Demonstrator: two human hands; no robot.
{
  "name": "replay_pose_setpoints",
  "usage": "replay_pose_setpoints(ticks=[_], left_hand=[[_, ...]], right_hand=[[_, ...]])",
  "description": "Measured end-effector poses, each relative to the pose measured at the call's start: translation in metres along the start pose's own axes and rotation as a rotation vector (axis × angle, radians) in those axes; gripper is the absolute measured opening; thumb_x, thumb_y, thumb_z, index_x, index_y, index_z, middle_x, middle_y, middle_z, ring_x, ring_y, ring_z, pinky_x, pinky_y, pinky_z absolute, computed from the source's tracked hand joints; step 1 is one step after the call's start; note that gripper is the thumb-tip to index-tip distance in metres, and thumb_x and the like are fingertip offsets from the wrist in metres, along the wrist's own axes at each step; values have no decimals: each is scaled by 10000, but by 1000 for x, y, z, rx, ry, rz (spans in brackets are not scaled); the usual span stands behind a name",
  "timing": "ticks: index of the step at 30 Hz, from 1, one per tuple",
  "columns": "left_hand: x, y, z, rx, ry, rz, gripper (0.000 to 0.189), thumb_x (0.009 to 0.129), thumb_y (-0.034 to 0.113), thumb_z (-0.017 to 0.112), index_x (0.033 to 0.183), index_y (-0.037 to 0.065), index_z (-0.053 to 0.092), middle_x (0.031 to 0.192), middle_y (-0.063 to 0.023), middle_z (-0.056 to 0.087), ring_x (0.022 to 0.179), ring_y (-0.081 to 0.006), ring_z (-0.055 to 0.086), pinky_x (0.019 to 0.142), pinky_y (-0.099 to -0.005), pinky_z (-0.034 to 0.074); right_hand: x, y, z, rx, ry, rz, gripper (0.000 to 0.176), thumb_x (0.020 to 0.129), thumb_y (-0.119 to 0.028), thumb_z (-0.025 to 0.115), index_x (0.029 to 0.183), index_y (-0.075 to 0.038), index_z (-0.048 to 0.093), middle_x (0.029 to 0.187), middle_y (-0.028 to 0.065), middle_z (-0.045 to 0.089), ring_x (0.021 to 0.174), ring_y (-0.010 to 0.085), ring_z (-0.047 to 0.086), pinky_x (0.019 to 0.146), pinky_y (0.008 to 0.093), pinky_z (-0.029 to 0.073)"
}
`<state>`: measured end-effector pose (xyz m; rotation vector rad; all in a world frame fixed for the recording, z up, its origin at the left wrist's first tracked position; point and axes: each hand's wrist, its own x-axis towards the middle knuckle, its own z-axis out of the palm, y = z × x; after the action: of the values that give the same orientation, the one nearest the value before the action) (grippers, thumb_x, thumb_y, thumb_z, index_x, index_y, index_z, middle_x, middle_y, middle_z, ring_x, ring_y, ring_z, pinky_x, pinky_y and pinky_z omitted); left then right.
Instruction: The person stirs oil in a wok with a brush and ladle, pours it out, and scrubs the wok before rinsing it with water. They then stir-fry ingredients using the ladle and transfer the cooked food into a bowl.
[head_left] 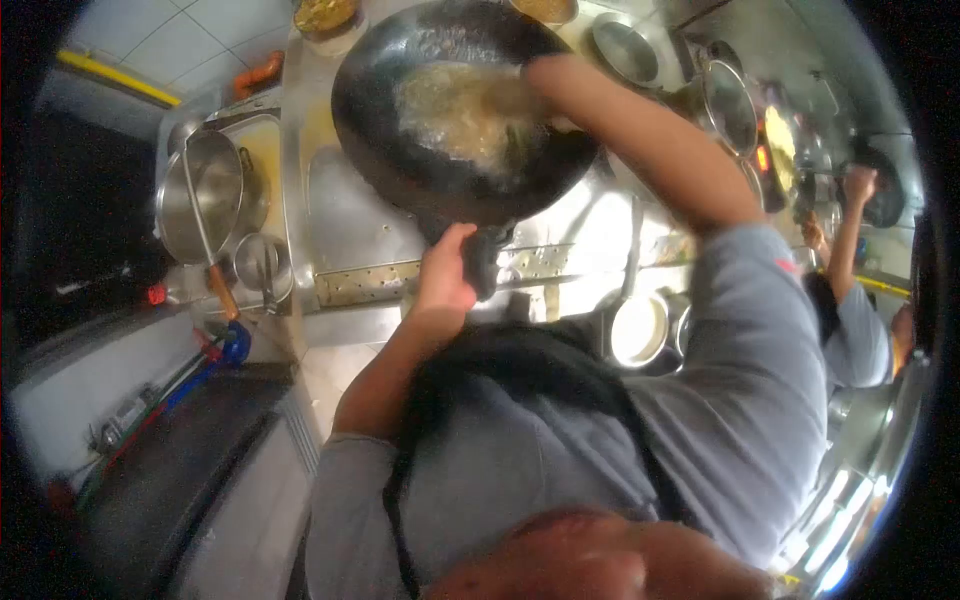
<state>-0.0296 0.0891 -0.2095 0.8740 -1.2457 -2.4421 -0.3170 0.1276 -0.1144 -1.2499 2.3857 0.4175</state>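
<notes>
A large black wok [370, 130] is before me, with bubbling yellowish food and liquid [450, 110] in its middle. At its near side my left hand [450, 272] is closed around the wok's dark handle [482, 265], thumb on top. My right arm reaches across the wok's right side. Low over the food, my right hand [525, 95] is smeared by motion, so its fingers and anything in them cannot be made out.
Metal pots [200, 195] stand at the left. A pan of white liquid [640, 330] sits near my right side. A strainer [728, 108] and a bowl of food [328, 18] are farther back. At the far right, a co-worker's arm [848, 235] reaches to another pan [882, 190].
</notes>
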Motion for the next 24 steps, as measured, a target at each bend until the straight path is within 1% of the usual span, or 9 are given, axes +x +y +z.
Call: replay_pose_setpoints(ticks=[1, 4, 5, 6, 14, 17, 19, 21, 24], left_hand=[[-4, -4, -2, 94, -10, 50, 172, 874, 153, 616, 987, 23, 613, 886, -86, 665, 756, -219, 650, 651, -372, 523], [6, -4, -10, 294, -25, 189, 155, 868, 151, 620, 969, 34, 612, 859, -81, 659, 726, -217, 642, 619, -378, 513], [20, -8, -14, -109, 7, -230, 156, 871, 154, 619, 970, 33, 610, 857, -81, 656, 731, -215, 641, 618, -379, 512], [25, -10, -18, -517, 45, -651, 157, 875, 157, 618, 971, 33, 609, 854, -81, 654, 735, -214, 641, 617, -380, 512], [20, -1, -11, -407, -2, -595, 148, 891, 137, 592, 1002, 41, 614, 888, -96, 661, 776, -232, 647, 647, -389, 523], [28, -19, -21, -305, -56, -453, 159, 882, 151, 593, 991, 37, 615, 881, -101, 657, 768, -242, 644, 632, -394, 518], [28, -15, -21, -180, -82, -347, 169, 875, 160, 595, 985, 32, 614, 876, -103, 655, 765, -245, 642, 624, -396, 514], [21, 9, -5, -276, 111, -545, 159, 862, 166, 602, 943, 30, 610, 844, -102, 640, 714, -242, 626, 592, -401, 502], [35, -9, -20, -330, 19, -525, 125, 848, 155, 610, 891, 38, 600, 800, -94, 618, 659, -236, 602, 559, -409, 489]], right_hand=[[22, -7, 9, 131, 57, 123, 257, 687, -307, 738, 867, -124, 751, 816, 111, 709, 768, 298, 690, 685, 406, 546], [12, -37, 12, -8, -155, 19, 226, 813, -255, 669, 920, -65, 730, 899, 149, 710, 862, 268, 689, 745, 395, 537], [-9, -47, -4, -16, -322, 1, 262, 787, -250, 689, 976, -72, 721, 933, 153, 708, 888, 272, 688, 768, 399, 536], [-26, -46, 1, -76, -281, -52, 282, 770, -255, 706, 983, -71, 721, 942, 157, 707, 884, 276, 689, 767, 401, 539], [38, -20, 35, 90, -127, 88, 315, 760, -303, 724, 998, -97, 726, 949, 161, 707, 844, 286, 691, 748, 393, 547], [-52, -29, 17, 108, -172, 100, 312, 779, -295, 706, 1003, -79, 719, 953, 171, 702, 845, 290, 688, 747, 387, 550], [-107, -29, 39, 168, 5, 266, 324, 756, -276, 710, 992, -54, 710, 941, 168, 700, 872, 345, 675, 760, 442, 537], [-177, -42, 56, 498, 261, 464, 495, 766, -322, 702, 1194, -81, 636, 981, 202, 687, 925, 353, 663, 806, 426, 533], [-250, -60, 134, 829, 431, 594, 676, 795, -343, 689, 1385, -93, 474, 1094, 268, 643, 982, 378, 652, 857, 435, 511]])
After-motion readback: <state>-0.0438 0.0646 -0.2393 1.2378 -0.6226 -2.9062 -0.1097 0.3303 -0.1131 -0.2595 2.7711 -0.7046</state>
